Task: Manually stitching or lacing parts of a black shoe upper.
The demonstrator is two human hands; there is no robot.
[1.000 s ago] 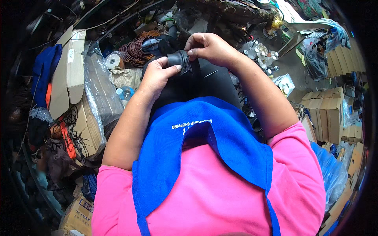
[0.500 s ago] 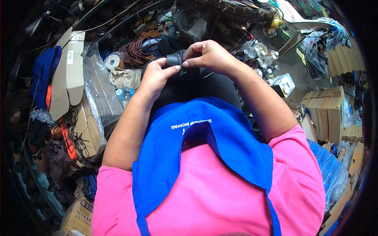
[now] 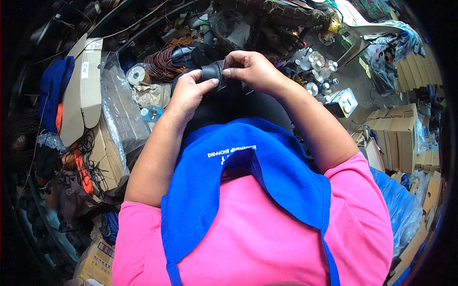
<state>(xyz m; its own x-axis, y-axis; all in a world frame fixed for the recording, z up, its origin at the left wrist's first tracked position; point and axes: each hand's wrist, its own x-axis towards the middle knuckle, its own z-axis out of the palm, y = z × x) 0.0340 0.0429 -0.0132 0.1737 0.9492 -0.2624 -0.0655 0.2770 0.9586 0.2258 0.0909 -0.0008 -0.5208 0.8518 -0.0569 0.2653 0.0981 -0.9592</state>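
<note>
Above my lap, both hands meet at a small black piece that looks like leather point(image 3: 211, 73), folded or curved, with a smooth face. My left hand point(image 3: 188, 93) grips its near-left side, thumb lying along the lower edge. Thumb and forefinger of my right hand point(image 3: 253, 69) are pinched together at the right edge of the piece. Whether those fingertips also hold something thin is too small to tell. Dark cloth beneath the piece blends with it, so its full outline is hidden. A blue apron point(image 3: 191, 209) covers my front.
Left of me stand cardboard sheets point(image 3: 86, 95), a plastic-wrapped slab point(image 3: 121, 105), a white spool point(image 3: 136, 75) and a water bottle point(image 3: 152, 113). Coiled brown cord point(image 3: 164, 63) lies beyond my left hand. Several small bottles point(image 3: 317, 64) and cardboard boxes point(image 3: 393, 136) are on the right.
My right hand has shifted slightly right and down, its fingertips lifting a little off the face of the black piece toward its edge. My left hand stays almost still.
</note>
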